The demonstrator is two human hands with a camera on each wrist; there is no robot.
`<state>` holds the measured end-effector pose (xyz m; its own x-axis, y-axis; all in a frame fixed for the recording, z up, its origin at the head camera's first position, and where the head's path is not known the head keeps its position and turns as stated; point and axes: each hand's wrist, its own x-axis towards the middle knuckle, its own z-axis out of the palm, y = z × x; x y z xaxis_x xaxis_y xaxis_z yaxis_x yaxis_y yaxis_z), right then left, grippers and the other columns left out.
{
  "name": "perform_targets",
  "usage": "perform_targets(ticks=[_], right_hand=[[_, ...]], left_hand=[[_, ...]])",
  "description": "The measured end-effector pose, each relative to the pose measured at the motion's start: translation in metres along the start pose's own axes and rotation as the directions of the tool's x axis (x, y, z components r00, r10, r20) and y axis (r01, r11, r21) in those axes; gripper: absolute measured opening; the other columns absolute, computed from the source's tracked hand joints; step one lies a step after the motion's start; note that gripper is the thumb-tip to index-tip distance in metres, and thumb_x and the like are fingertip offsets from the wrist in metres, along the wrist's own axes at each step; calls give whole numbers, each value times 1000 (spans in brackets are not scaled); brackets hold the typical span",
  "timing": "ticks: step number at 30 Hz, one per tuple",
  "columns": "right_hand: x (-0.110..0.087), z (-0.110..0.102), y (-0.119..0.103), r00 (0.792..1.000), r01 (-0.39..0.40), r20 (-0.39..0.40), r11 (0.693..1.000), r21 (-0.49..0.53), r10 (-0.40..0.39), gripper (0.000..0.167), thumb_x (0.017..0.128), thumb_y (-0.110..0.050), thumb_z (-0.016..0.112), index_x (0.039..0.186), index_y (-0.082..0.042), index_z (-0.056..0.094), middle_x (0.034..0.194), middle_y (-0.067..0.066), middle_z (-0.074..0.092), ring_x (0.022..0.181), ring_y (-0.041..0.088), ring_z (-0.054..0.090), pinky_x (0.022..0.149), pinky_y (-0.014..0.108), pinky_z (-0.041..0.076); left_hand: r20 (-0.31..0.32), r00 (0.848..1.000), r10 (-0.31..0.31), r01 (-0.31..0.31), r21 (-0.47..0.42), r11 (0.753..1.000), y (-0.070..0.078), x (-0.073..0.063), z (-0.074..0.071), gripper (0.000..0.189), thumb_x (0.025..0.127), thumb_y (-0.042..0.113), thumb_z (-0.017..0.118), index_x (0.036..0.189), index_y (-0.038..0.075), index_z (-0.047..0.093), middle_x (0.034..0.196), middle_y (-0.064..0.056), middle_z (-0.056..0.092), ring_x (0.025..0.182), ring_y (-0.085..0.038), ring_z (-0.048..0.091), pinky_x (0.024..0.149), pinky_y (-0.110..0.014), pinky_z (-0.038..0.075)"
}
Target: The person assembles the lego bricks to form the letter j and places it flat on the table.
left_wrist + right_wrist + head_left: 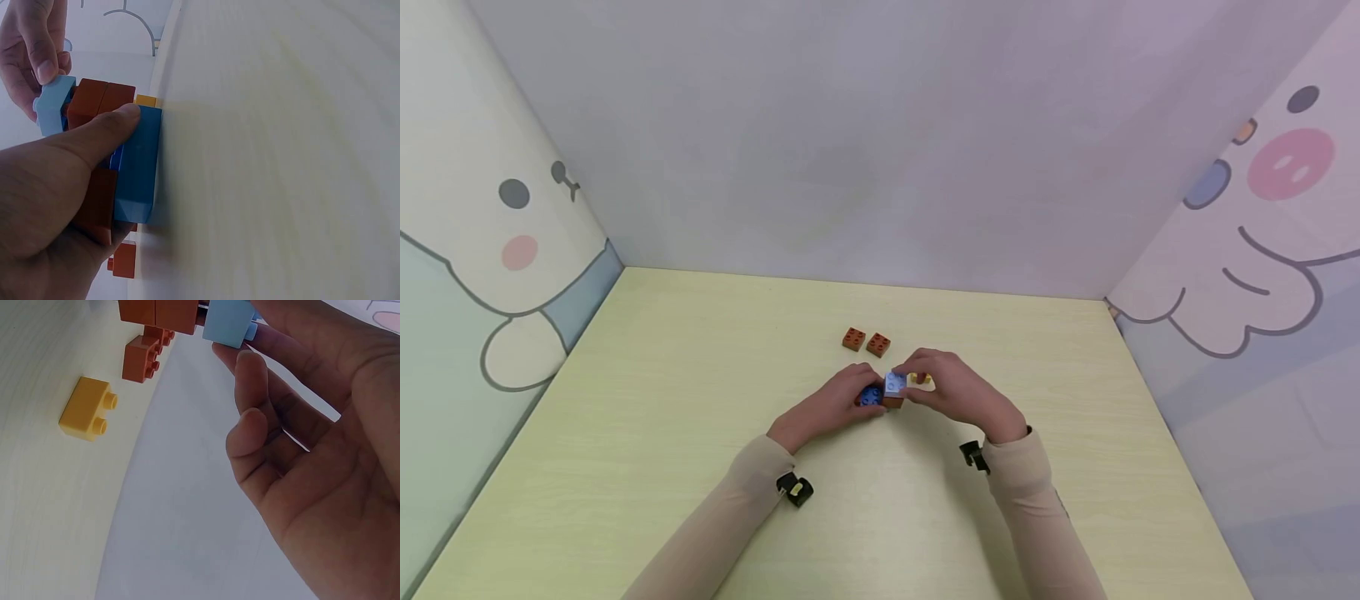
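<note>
In the left wrist view, my left hand (831,402) grips a stack of toy building bricks, its thumb along the long blue brick (139,165) at the bottom, which sits close over the table. Red-brown bricks (103,100) rise on that base, one of them largely covered by the hand. My right hand (962,390) pinches a light blue brick (55,106) between thumb and fingers at the top of the taller column. It sits slightly tilted, a narrow gap showing beneath it. The right hand's other fingers curl loosely.
Two loose red-brown bricks, a left one (853,338) and a right one (878,344), lie behind the stack. A yellow brick (86,406) rests on the table (715,333) near my right hand. A plain wall (865,150) closes off the back, with cartoon-printed walls on both sides.
</note>
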<state>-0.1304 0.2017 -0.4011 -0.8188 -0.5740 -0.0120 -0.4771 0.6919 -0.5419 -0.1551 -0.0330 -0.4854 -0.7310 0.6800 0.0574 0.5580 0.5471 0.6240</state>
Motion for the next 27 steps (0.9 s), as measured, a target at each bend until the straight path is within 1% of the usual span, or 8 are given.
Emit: perform_targets(ticks=[4, 9, 12, 19, 27], right_hand=[[0, -1, -2, 1000, -17, 10, 1000, -3, 17, 31, 97, -21, 72, 127, -14, 72, 114, 0, 71, 96, 13, 64, 84, 29, 54], [2, -2, -3, 999, -37, 26, 999, -17, 37, 31, 97, -21, 72, 127, -12, 72, 114, 2, 71, 92, 13, 63, 80, 26, 53], [3, -3, -6, 999, -36, 29, 999, -32, 37, 30, 96, -19, 72, 125, -11, 73, 113, 4, 71, 91, 13, 63, 79, 26, 53], [5, -4, -11, 999, -31, 20, 996, -83, 33, 29, 92, -17, 77, 120, -11, 76, 110, 4, 73, 89, 12, 64, 78, 27, 54], [5, -4, -12, 999, -48, 16, 994, -102, 50, 29, 92, -19, 77, 121, -13, 76, 109, 3, 73, 83, 10, 60, 74, 24, 51]], left_hand=[[1, 1000, -1, 1, -2, 1000, 0, 0, 1, 36, 97, 33, 71, 124, 10, 65, 118, -2, 64, 105, -14, 56, 95, -35, 52], [-13, 1000, 8, -8, -3, 1000, 0, 0, 2, 35, 97, 32, 71, 123, 10, 64, 117, -2, 64, 104, -14, 56, 95, -36, 52], [-15, 1000, 7, -7, -5, 1000, 0, 0, 2, 35, 97, 31, 72, 123, 10, 65, 117, -2, 64, 103, -14, 56, 94, -36, 52], [-10, 1000, -2, 2, -1, 1000, 0, 1, 1, 34, 97, 31, 72, 122, 9, 65, 117, -2, 64, 103, -14, 56, 94, -35, 52], [-17, 1000, -9, 9, -9, 1000, 2, 1, 1, 34, 96, 30, 72, 122, 10, 64, 116, -3, 64, 102, -14, 55, 93, -35, 51]])
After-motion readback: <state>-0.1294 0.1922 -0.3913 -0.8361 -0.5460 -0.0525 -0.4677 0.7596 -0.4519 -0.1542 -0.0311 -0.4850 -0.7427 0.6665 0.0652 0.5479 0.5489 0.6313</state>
